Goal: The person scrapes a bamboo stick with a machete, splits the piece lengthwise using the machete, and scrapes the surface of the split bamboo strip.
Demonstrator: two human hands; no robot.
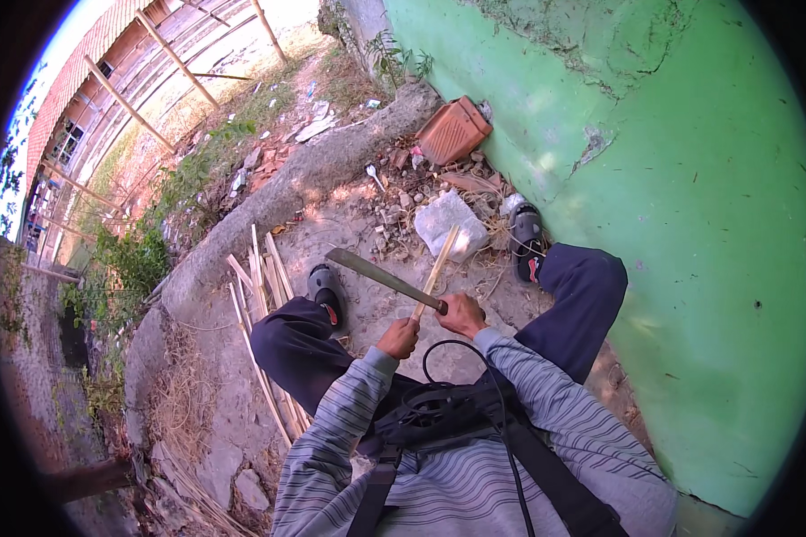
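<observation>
My left hand [398,338] is closed around the near end of a pale bamboo strip [441,257]. The strip slants away from me, and its far end lies over a whitish block [450,224] on the ground. In my right hand [463,316] is the handle of a machete [373,271], its long dull blade pointing to the far left. Blade and strip cross just beyond my hands; whether they touch, I cannot tell. Several more bamboo strips [265,277] lie on the ground beside my left leg.
A green wall [690,224] rises close on my right. Ahead, an orange clay block [455,131] sits among rubble beside a thick raised root or ridge [331,161]. My shoes [327,291] flank the work spot. A black cable [439,345] loops at my waist.
</observation>
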